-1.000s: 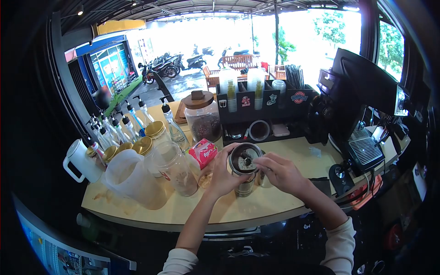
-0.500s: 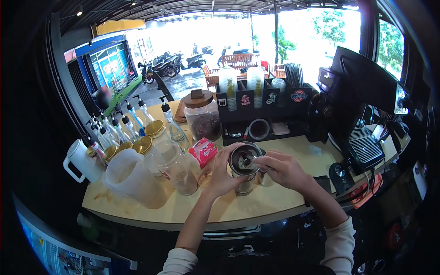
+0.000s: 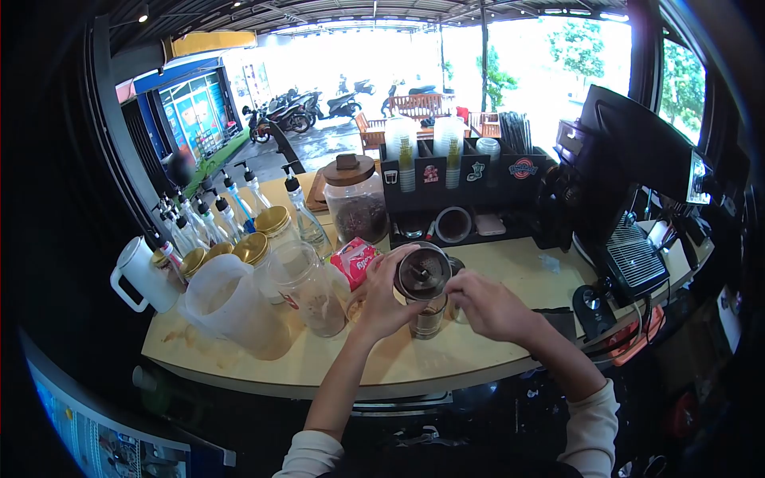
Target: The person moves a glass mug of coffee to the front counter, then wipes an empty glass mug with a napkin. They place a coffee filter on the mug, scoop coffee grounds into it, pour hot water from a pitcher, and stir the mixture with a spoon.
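Observation:
My left hand [image 3: 386, 295] is closed round the side of a round metal strainer [image 3: 434, 263], its thumb along the near edge. The strainer's inside looks dark, with a little pale residue. Directly beneath it stands a clear glass [image 3: 428, 323] on the counter. My right hand [image 3: 496, 307] is pinched at the strainer's right rim, on what looks like a spoon [image 3: 424, 273] whose dark end dips into the strainer; the fingers hide most of its handle. Behind the right fingers, a metal jug [image 3: 457, 312] is partly covered.
Left of my hands stand a pink packet [image 3: 355, 261], a clear plastic jar [image 3: 307, 291], a frosted pitcher [image 3: 239, 311] and several pump bottles [image 3: 303, 215]. Behind are a wooden-lidded jar [image 3: 355, 203] and a black cup organizer [image 3: 470, 179]. A coffee machine [image 3: 633, 247] stands right.
The pale, foamy contents of the strainer have mostly gone, leaving its inside dark. My right hand has shifted slightly right and down, with its fingers more tightly curled.

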`<state>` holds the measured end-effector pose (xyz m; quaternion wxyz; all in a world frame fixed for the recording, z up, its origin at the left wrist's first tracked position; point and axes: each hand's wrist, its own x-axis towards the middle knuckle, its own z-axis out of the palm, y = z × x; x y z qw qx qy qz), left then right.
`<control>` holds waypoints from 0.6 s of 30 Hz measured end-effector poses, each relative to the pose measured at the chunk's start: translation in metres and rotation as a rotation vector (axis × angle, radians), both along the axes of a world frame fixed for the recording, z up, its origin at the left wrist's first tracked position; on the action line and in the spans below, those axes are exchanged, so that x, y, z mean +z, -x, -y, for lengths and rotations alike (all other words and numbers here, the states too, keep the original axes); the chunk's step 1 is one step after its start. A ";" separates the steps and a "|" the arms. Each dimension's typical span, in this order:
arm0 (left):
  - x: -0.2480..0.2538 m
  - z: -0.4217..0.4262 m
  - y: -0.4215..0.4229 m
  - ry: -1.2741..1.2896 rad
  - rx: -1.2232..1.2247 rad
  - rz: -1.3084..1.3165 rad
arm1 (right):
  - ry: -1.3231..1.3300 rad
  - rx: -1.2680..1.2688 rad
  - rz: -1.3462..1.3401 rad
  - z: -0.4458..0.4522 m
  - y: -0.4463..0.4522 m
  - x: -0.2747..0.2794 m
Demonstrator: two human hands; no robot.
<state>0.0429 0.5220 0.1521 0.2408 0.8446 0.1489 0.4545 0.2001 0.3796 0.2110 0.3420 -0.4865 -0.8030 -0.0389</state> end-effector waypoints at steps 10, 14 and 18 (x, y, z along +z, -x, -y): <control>-0.003 0.010 -0.003 -0.128 0.143 0.016 | -0.099 0.002 -0.021 -0.001 0.008 -0.008; -0.008 0.009 -0.006 -0.169 0.218 0.038 | -0.134 0.008 -0.007 -0.001 0.007 -0.011; -0.008 0.013 -0.008 -0.182 0.250 0.055 | -0.147 0.015 -0.036 -0.001 0.009 -0.011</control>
